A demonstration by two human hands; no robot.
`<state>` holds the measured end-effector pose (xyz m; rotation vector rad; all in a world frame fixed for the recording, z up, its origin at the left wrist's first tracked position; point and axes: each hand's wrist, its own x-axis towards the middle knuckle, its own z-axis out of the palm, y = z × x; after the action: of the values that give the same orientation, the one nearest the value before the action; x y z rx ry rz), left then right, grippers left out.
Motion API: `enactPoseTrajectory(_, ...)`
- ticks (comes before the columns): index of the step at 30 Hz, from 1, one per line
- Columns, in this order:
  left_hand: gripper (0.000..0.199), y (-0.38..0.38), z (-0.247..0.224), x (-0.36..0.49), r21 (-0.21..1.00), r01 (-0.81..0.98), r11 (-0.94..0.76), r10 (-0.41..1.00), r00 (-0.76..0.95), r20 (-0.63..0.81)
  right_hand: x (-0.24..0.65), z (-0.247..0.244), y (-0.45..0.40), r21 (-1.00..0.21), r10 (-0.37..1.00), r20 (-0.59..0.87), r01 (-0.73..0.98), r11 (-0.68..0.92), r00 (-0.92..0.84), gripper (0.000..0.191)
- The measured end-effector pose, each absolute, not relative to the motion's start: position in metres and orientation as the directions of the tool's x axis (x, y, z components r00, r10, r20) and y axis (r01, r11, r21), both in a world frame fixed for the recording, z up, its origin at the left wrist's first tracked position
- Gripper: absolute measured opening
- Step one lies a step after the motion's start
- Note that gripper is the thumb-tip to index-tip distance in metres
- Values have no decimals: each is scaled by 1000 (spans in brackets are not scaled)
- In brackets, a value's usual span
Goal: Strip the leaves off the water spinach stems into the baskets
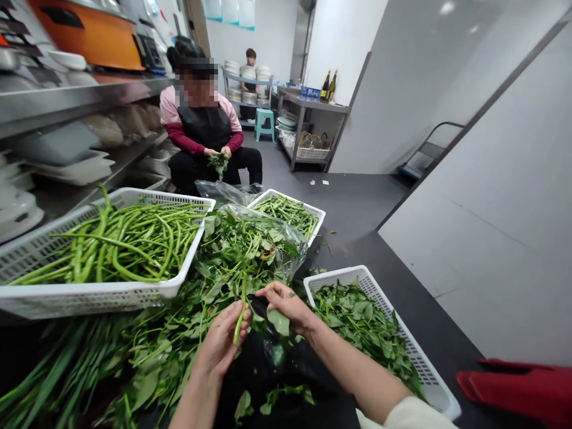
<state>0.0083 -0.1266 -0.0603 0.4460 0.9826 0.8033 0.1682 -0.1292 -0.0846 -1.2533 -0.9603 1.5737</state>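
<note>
My left hand [226, 333] pinches a green stem [242, 310] that stands nearly upright between thumb and fingers. Close by on the right, my right hand [286, 304] is closed on a leaf [279, 322], which hangs below its fingers. Under and beyond both hands spreads a heap of leafy green stems [214, 292], partly in a clear plastic bag [295, 247]. Loose leaves [286, 393] lie on the dark cloth over my lap.
White baskets stand around me: one with long stems [187, 271], one with cut stems [320, 221], one with leaves [375, 286]. A co-worker [205, 128] sits opposite holding greens. Metal shelves [129, 89] run along the left; a red object [522, 387] lies at right.
</note>
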Motion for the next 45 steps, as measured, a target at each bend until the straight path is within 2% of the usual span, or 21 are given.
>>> enactPoseTrajectory(2,40,-127,-63,12,700,-333,632,774,312,-551,163,-84,-134,-946,934,-273,-113,-304,-232,40)
enactPoseTrajectory(5,47,-131,-66,15,774,-215,595,795,300,-527,162,-86,-128,-975,901,-198,-20,-222,-386,27)
enactPoseTrajectory(7,51,-135,-65,16,796,-155,586,794,307,-525,170,-90,-117,-981,940,-180,-15,-193,-289,22)
enactPoseTrajectory(10,54,-141,-63,20,785,-143,603,778,320,-540,184,-97,-101,-971,974,-225,-81,-223,20,24)
enactPoseTrajectory(11,54,-142,-63,21,778,-150,611,776,310,-550,188,-98,-98,-967,968,-241,-103,-234,69,25)
enactPoseTrajectory(12,53,-142,-64,23,774,-152,615,776,291,-559,189,-99,-98,-961,964,-258,-118,-249,60,25)
enactPoseTrajectory(14,51,-142,-67,27,799,-126,589,799,237,-552,186,-100,-105,-946,957,-282,-147,-290,-70,28)
enactPoseTrajectory(17,47,-140,-72,32,889,-13,458,876,177,-449,168,-104,-120,-915,942,-274,-249,-318,-194,31)
enactPoseTrajectory(20,44,-140,-79,31,933,88,350,922,145,-360,152,-114,-118,-878,941,-335,-344,-332,-53,31)
enactPoseTrajectory(25,40,-142,-93,24,921,185,342,916,154,-371,155,-143,-78,-834,858,-496,-348,-427,135,27)
enactPoseTrajectory(30,41,-141,-87,12,917,225,329,930,93,-357,184,-172,-52,-834,808,-548,-210,-510,217,19)
enactPoseTrajectory(34,42,-137,-63,1,903,283,324,922,118,-368,225,-196,-64,-802,766,-571,-5,-597,295,11)
enactPoseTrajectory(37,44,-126,-50,-5,904,294,311,934,80,-347,248,-219,-94,-732,743,-603,169,-660,291,10)
enactPoseTrajectory(41,41,-92,-30,-23,910,336,242,970,-114,-216,252,-243,-133,-614,695,-686,341,-712,216,27)
enactPoseTrajectory(45,26,-42,-3,-63,819,522,238,922,-386,-22,249,-241,-129,-610,702,-686,376,-698,191,24)
